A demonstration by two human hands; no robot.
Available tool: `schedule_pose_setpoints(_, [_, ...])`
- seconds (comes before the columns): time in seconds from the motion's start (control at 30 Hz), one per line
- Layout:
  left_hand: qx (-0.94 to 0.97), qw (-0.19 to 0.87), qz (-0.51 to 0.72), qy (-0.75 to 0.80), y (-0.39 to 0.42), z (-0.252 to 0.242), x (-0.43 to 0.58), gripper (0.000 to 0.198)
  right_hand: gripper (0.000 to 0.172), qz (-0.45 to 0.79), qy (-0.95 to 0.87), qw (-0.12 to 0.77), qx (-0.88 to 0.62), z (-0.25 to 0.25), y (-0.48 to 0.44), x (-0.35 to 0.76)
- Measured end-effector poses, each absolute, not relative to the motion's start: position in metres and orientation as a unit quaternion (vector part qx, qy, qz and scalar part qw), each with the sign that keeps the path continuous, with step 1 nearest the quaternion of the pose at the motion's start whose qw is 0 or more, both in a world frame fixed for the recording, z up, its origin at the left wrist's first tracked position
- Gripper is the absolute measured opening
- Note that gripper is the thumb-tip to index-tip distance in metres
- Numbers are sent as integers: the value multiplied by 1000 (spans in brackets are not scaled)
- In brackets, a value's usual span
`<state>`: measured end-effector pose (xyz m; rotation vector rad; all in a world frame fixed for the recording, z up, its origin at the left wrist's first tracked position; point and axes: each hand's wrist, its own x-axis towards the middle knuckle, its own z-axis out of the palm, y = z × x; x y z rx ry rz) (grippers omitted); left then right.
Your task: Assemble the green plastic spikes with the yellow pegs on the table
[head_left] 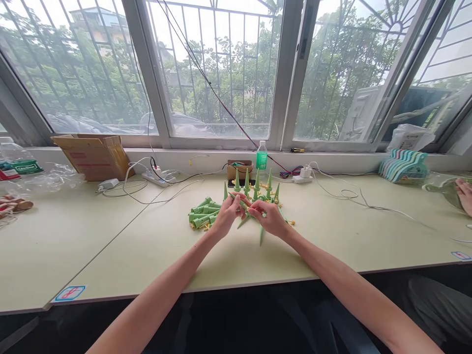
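Note:
Both hands meet over the middle of the table, holding a green plant watering spike (242, 203) between them. My left hand (229, 212) is closed around its green body. The fingertips of my right hand (271, 217) pinch at its near end, where a bit of yellow shows; fingers partly cover that part. Just beyond my hands, several green spikes (237, 183) stand point up with yellow valve pieces beside them. To the left lies a pile of green spikes (203, 212) with yellow ends. Another spike (261, 236) lies below my right hand, pointing towards me.
A small cardboard box (239, 171) and a green-labelled bottle (261, 158) stand behind the spikes. Power strips (158, 178) and white cables run along the back. Light-blue hangers (403, 166) stand at the right, near another person's hand (463, 195). A large carton (92, 157) is back left.

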<state>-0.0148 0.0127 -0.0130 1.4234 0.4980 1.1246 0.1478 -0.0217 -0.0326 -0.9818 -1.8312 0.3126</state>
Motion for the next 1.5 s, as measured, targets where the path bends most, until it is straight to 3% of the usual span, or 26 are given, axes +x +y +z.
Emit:
schedule_pose_setpoints(0.37, [641,570,443,260,9,-15,-13,32,19,81,-799,438,-404,-35,-26,146])
schedule_pose_setpoints(0.63, [668,545,416,288,11,-19,-14,36,21,-56,-853,368,-366,-41,-22,139])
schedule_pose_setpoints(0.87, [679,534,406,299,17,-24,-15,38,17,-87,-865,350,-350,-45,-19,138])
schedule_pose_setpoints(1.03, [679,522,409,315,15,-22,-15,38,19,-55,-856,369,-358,-47,-18,138])
schedule_pose_setpoints(1.27, [668,484,443,350,12,-13,-17,39,12,93,-808,434,-387,-38,-20,144])
schedule_pose_setpoints(1.5, [647,496,464,347,10,-6,-19,52,19,45,-706,527,-470,-29,-14,159])
